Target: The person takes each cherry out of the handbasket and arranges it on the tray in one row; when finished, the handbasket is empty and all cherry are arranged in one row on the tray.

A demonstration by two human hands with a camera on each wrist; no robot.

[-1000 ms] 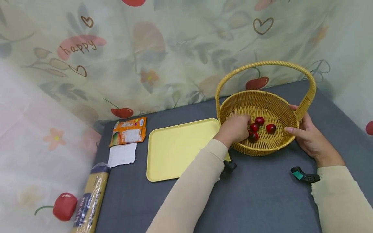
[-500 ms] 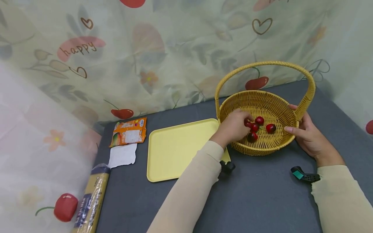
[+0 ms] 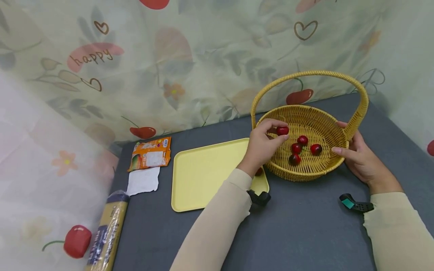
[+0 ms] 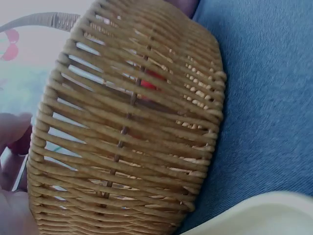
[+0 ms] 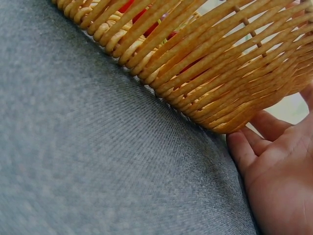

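Cherry (image 3: 282,130), pinched by your nearer left hand (image 3: 262,146), is by the wicker basket's (image 3: 305,114) left rim, with the yellow tray (image 3: 203,177) just left of that basket and your right hand (image 3: 365,161) gripping its right side.

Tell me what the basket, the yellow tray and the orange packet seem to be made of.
Basket: wicker or a plastic imitation, lightly glossy; its woven strands show.
Yellow tray: probably plastic, smooth and fairly matte, judging by its even colour and rounded rim.
Orange packet: likely thin plastic film, printed and slightly wrinkled; the exact film is unclear.
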